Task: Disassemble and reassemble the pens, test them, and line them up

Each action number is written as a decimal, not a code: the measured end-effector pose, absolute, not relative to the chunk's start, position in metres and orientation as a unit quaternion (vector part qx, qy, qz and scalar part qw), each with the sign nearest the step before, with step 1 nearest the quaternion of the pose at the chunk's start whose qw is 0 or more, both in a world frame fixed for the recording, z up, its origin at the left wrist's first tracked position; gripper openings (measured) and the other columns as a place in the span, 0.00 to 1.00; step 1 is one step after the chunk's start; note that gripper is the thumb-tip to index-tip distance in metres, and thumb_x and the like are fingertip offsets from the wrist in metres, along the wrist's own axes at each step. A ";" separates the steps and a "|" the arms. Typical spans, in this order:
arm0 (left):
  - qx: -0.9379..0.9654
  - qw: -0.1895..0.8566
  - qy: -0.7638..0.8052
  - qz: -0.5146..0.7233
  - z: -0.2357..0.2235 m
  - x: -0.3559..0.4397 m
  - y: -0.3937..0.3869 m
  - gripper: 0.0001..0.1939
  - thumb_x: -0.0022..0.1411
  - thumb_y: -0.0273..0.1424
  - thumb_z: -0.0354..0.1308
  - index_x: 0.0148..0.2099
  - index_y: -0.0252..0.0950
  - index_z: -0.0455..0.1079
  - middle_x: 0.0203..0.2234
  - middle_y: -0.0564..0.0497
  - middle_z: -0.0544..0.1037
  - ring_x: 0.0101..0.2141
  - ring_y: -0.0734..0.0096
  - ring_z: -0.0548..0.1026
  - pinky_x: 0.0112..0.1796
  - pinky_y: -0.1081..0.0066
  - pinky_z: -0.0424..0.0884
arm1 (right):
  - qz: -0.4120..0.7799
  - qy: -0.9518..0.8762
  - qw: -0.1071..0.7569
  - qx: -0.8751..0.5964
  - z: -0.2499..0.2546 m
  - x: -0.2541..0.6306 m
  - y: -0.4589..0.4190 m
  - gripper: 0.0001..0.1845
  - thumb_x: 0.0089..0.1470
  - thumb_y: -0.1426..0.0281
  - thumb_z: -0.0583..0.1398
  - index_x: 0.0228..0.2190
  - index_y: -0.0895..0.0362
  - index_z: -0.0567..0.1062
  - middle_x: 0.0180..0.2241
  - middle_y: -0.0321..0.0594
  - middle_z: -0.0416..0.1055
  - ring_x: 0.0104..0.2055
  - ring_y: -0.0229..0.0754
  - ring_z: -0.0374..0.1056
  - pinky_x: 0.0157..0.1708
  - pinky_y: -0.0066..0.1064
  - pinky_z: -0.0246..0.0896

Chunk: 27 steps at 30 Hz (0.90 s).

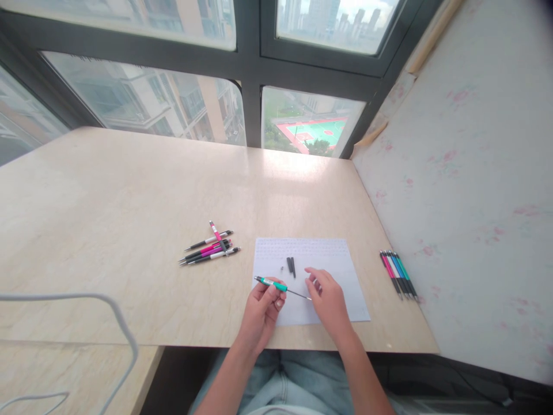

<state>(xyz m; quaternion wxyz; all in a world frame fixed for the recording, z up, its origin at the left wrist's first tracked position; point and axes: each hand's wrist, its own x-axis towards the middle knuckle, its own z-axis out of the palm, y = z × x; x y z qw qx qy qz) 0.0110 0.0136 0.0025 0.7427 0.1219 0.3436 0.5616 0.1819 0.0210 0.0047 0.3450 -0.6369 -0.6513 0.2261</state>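
My left hand (263, 305) is closed around the green barrel of a mechanical pencil (271, 283), held over the sheet of paper (311, 311). From the barrel's right end a thin dark tube sticks out toward my right hand (325, 294). That hand hovers over the paper with its fingers curved and apart; the tube's tip lies close to it, and whether they touch I cannot tell. Beyond the hands, black pencil parts (291, 266) lie on the sheet beside a tiny metallic piece (282, 268).
Several pencils (211, 249) lie in a loose pile left of the paper. A neat row of coloured pencils (398, 275) lies by the right-hand wall (475, 230). A grey cable (116, 317) loops across the lower left. Windows (253, 75) rise behind the table (129, 230).
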 end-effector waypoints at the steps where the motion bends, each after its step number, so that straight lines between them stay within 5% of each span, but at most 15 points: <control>1: 0.122 0.741 0.345 0.563 0.003 0.011 0.013 0.11 0.53 0.32 0.70 0.38 0.32 0.76 0.32 0.48 0.78 0.28 0.79 0.72 0.30 0.79 0.68 | 0.253 -0.631 0.370 -0.633 0.006 0.183 0.018 0.13 0.61 0.67 0.54 0.40 0.56 0.78 0.34 0.43 0.75 0.31 0.41 0.69 0.31 0.32 0.65; 4: 0.125 0.739 0.349 0.563 0.004 0.012 0.013 0.11 0.53 0.31 0.70 0.37 0.32 0.76 0.32 0.49 0.78 0.28 0.80 0.72 0.30 0.79 0.69 | 0.335 -0.560 0.423 -0.629 0.008 0.186 0.008 0.13 0.59 0.61 0.58 0.34 0.57 0.79 0.34 0.45 0.76 0.35 0.45 0.71 0.29 0.32 0.66; 11: 0.118 0.699 0.361 0.606 0.000 0.010 0.014 0.13 0.51 0.31 0.71 0.38 0.33 0.76 0.32 0.48 0.79 0.30 0.77 0.75 0.29 0.80 0.70 | 0.480 -0.401 0.519 -0.583 0.019 0.185 -0.006 0.13 0.55 0.59 0.63 0.31 0.56 0.73 0.24 0.36 0.71 0.22 0.36 0.62 0.19 0.26 0.57; 22: 0.127 0.689 0.372 0.610 -0.004 0.009 0.014 0.13 0.50 0.31 0.72 0.38 0.33 0.77 0.32 0.48 0.81 0.31 0.75 0.77 0.30 0.79 0.72 | 0.426 -0.423 0.532 -0.597 0.031 0.180 -0.007 0.13 0.53 0.59 0.64 0.33 0.57 0.76 0.23 0.37 0.71 0.23 0.38 0.66 0.19 0.27 0.61; 27: 0.133 0.694 0.372 0.602 -0.003 0.009 0.014 0.13 0.50 0.31 0.72 0.38 0.33 0.77 0.33 0.48 0.81 0.31 0.76 0.76 0.31 0.80 0.72 | 0.391 -0.458 0.513 -0.612 0.032 0.177 -0.006 0.12 0.54 0.60 0.63 0.32 0.57 0.77 0.29 0.40 0.75 0.30 0.41 0.71 0.29 0.31 0.68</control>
